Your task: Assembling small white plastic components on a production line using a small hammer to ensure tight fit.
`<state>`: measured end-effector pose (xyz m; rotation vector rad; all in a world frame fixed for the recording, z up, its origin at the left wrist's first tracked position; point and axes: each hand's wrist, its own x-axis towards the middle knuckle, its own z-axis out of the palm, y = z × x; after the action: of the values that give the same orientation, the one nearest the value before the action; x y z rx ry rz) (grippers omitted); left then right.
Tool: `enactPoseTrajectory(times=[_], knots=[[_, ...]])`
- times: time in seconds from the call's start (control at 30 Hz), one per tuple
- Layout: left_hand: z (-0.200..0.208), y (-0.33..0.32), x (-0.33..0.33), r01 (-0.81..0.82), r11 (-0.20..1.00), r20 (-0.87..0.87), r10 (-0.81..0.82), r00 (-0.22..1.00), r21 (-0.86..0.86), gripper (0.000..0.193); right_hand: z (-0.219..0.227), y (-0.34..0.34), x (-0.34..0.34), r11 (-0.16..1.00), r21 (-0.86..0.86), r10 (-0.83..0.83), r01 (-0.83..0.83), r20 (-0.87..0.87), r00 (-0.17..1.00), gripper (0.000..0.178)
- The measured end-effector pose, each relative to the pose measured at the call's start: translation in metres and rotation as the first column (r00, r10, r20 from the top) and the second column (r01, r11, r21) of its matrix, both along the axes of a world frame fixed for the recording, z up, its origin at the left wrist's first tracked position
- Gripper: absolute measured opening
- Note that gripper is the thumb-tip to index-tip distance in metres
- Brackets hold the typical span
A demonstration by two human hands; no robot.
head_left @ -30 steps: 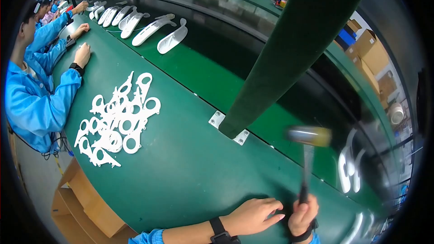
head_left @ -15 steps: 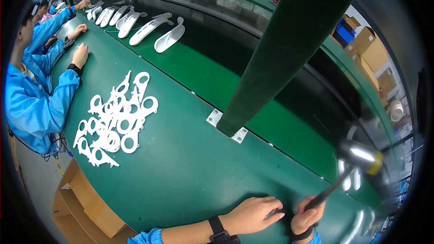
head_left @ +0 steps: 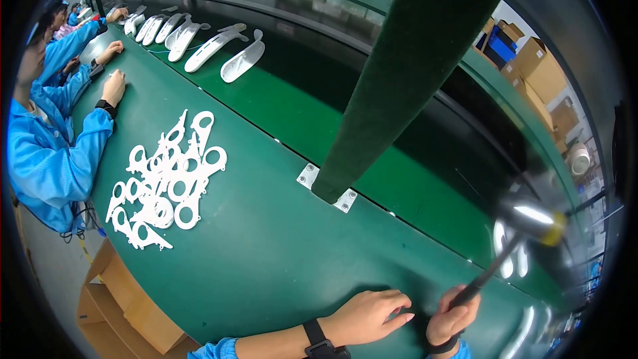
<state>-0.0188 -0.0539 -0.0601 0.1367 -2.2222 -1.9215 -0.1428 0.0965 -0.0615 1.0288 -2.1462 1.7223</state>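
My right hand (head_left: 453, 318) is wrapped round the dark handle of a hammer (head_left: 490, 269), held tilted up over the near right of the green table. Its shiny metal head has a yellow end and is blurred. To its left, my left hand (head_left: 372, 318) is low over the tabletop, fingers loosely bent and thumb apart, with nothing visible in it. Farther left lies a heap of flat white plastic parts with ring-shaped ends (head_left: 166, 183), out of reach of both hands.
A dark green post (head_left: 399, 93) rises from a bolted metal bracket (head_left: 308, 176) ahead. Several white curved shells (head_left: 242, 60) line the belt at far left. Co-workers in blue sleeves (head_left: 56, 153) sit leftward. An open cardboard box (head_left: 126, 299) stands below the table's left edge.
The view has shifted slightly, so the post and white parts appear a little farther left. The hammer stays raised in my right hand, and my left hand has hardly moved.
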Motion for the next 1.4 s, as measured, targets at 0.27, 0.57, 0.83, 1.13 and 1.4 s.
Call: enactPoseTrajectory(times=[0.27,0.57,0.83,1.13,1.4], knots=[[-0.005,-0.003,0.001,-0.007,1.0,-0.002,0.007,1.0,-0.018,0.025,0.015,-0.026,-0.003,0.866,0.485,0.133,-0.119,0.006,0.991,0.033],[-0.003,0.002,0.0,0.002,1.0,-0.021,-0.002,1.0,-0.021,0.025,-0.005,0.007,-0.01,0.96,0.281,0.049,-0.017,-0.106,0.993,0.044],[-0.006,0.0,0.001,-0.018,0.999,-0.028,0.017,0.999,-0.03,0.025,0.011,-0.01,-0.001,0.911,0.394,0.21,-0.123,-0.188,0.96,0.042],[-0.007,0.0,0.001,-0.024,0.999,-0.039,0.023,0.999,-0.032,0.025,0.021,-0.016,-0.008,0.827,0.559,0.165,-0.057,-0.144,0.976,0.036],[-0.004,0.001,0.0,-0.02,1.0,-0.016,0.019,1.0,-0.007,0.024,0.02,0.008,-0.014,0.973,-0.23,-0.016,0.027,0.05,0.999,0.05]])
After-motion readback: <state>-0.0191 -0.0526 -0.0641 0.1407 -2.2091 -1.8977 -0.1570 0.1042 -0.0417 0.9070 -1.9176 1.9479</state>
